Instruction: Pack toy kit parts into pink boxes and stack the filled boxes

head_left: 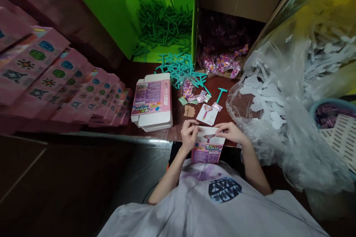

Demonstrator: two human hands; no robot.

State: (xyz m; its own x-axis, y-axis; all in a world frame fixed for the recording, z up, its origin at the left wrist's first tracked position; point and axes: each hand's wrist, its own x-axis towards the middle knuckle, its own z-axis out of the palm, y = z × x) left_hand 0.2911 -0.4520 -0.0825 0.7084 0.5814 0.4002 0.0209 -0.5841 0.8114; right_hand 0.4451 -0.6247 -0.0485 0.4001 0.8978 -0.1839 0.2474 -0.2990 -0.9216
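Close to my body, a pink and purple printed carton (207, 153) is held upright with its white top flap area facing up. My left hand (189, 136) pinches its upper left edge, and my right hand (230, 132) grips the upper right edge. Just beyond it lie a white card (207, 114) with a wand-like picture and a small tan piece (189, 111). Around these sit a clear bag of colourful beads (187, 89), several small packets (201, 97) and a teal T-shaped stick (221, 94). The carton's inside is hidden from me.
At left stand rows of filled-out pink boxes (75, 81) beside a stack of flat cartons (152, 98). Teal sticks (180, 66) spill from a green bin (164, 50). Bead bags (222, 63), white perforated boards (264, 96) in plastic and a blue basket (330, 103) are at right.
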